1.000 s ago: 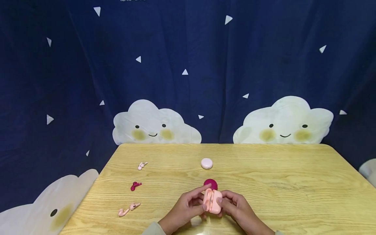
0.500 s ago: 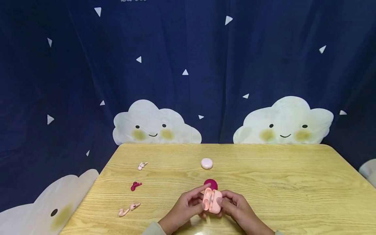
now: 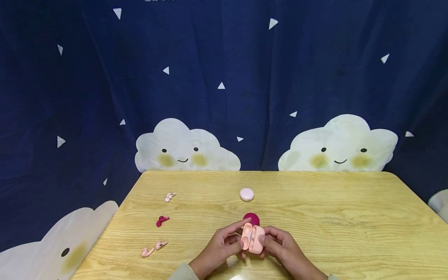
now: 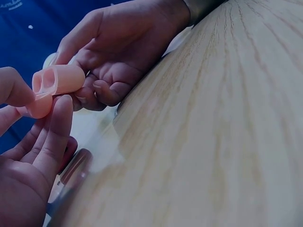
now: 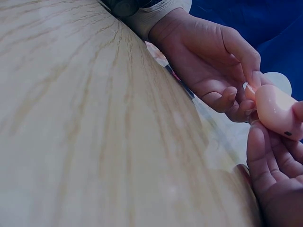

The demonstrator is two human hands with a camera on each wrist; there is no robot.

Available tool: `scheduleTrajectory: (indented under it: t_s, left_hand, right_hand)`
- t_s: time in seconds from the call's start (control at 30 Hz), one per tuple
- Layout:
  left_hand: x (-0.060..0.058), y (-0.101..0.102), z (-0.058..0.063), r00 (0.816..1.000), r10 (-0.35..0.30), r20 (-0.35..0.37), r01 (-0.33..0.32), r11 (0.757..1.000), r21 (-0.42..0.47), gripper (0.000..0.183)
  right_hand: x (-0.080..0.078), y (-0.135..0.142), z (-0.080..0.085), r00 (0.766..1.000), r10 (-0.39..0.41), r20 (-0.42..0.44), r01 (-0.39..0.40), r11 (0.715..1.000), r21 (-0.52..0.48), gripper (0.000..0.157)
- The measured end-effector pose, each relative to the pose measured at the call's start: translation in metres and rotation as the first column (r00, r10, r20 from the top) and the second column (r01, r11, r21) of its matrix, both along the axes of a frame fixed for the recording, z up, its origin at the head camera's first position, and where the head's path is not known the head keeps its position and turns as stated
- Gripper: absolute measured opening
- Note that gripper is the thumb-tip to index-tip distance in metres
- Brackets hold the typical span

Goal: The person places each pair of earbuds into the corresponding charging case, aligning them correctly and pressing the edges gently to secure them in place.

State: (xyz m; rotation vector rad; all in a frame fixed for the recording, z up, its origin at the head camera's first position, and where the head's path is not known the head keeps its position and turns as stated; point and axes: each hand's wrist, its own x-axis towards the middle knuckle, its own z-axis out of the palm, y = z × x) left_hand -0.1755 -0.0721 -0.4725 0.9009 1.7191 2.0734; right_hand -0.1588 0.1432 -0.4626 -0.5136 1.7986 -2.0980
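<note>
**Be gentle with the open peach case [image 3: 257, 243]**

You have the case in both hands, above the near part of the table [image 3: 332, 225]. The crimson round case [image 3: 252, 216] is just behind it; whether your left forefinger touches that one, I cannot tell. The step in hand seems to be the opening of the lid [image 3: 247, 237]. To do it well, I would let the body [image 4: 72, 79] rest steady in your right fingers and guide only the lid with the left. Please do not force it past its natural stop, because the joint is likely delicate. It would also help to turn the two hollows [image 4: 49, 80] upward, so you can look straight into them.

Now your pose. Your left hand [image 3: 217, 249] pinches the lid between thumb and forefinger, the forefinger stretched toward its far end. Your right hand [image 3: 285, 249] holds the body, with the thumb bent on its face and the other fingers underneath. Both hands come in low from the near edge, almost mirrored.
</note>
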Motion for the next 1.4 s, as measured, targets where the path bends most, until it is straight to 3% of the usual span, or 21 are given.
scheduleTrajectory:
  t_s: [0.27,0.57,0.87,1.0,1.17,1.4]
  left_hand:
    - [0.0007,0.0001,0.0008,1.0,-0.002,0.017,0.002,1.0,0.016,0.052]
    - [-0.0032,-0.0006,0.0032,0.998,0.069,-0.015,-0.069,0.998,0.01,0.044]
    - [-0.0035,-0.0036,0.005,0.989,0.107,0.105,-0.106,0.994,-0.016,0.028]
    - [-0.0042,-0.0044,0.0032,0.987,0.129,0.096,-0.129,0.992,-0.015,0.024]
    - [-0.0044,-0.0047,0.0037,0.984,0.147,0.101,-0.147,0.989,-0.004,0.024]
    - [-0.0052,-0.0046,0.0027,0.98,0.192,0.047,-0.19,0.981,-0.04,0.022]
  right_hand:
    - [-0.0002,0.0006,-0.0019,1.0,0.009,0.003,-0.009,0.999,-0.033,0.038]
    - [-0.0001,0.0005,0.0006,1.0,0.016,0.005,-0.015,0.999,-0.048,0.034]
    - [-0.0009,0.0018,-0.0039,0.996,0.061,-0.065,-0.064,0.997,-0.042,0.027]
    - [-0.0009,0.0009,-0.0045,0.99,0.06,-0.125,-0.063,0.998,-0.023,0.022]
    - [-0.0006,0.0009,-0.0039,0.991,0.076,-0.107,-0.077,0.997,-0.002,0.021]
    - [0.0006,0.001,-0.0052,0.989,0.093,-0.114,-0.09,0.995,0.038,0.023]
